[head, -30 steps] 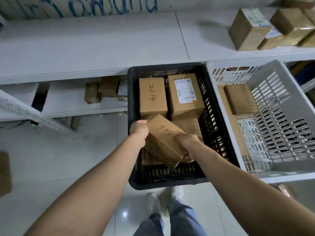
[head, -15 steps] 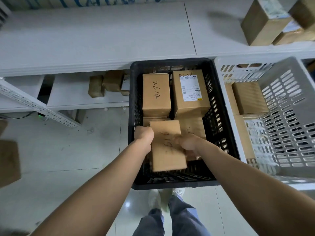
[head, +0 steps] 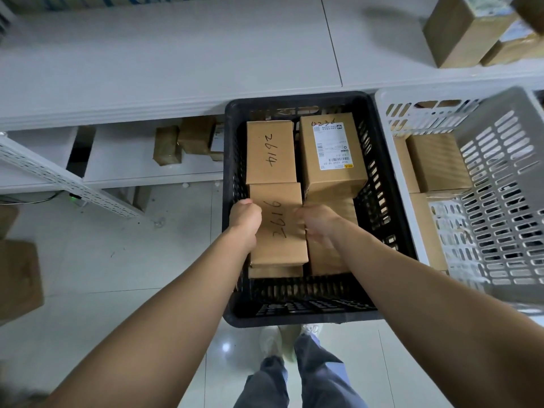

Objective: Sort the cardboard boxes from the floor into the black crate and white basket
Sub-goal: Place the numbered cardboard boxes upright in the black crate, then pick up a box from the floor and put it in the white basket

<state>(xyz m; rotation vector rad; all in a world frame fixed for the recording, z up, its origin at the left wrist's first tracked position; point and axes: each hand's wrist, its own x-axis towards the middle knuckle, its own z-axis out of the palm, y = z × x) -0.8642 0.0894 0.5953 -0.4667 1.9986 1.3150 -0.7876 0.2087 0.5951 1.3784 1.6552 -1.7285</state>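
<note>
In the black crate (head: 294, 318): 1 cardboard box (head: 278, 231) marked 2616, my left hand (head: 246, 219) and right hand (head: 319, 228) gripping its 2 long sides.

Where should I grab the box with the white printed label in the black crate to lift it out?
Come from straight above and grip the labelled box across its narrow width, on its two long side faces. It lies flat, seems to stand higher than the box marked 2614 beside it, and a gap shows at the black crate wall.
</note>
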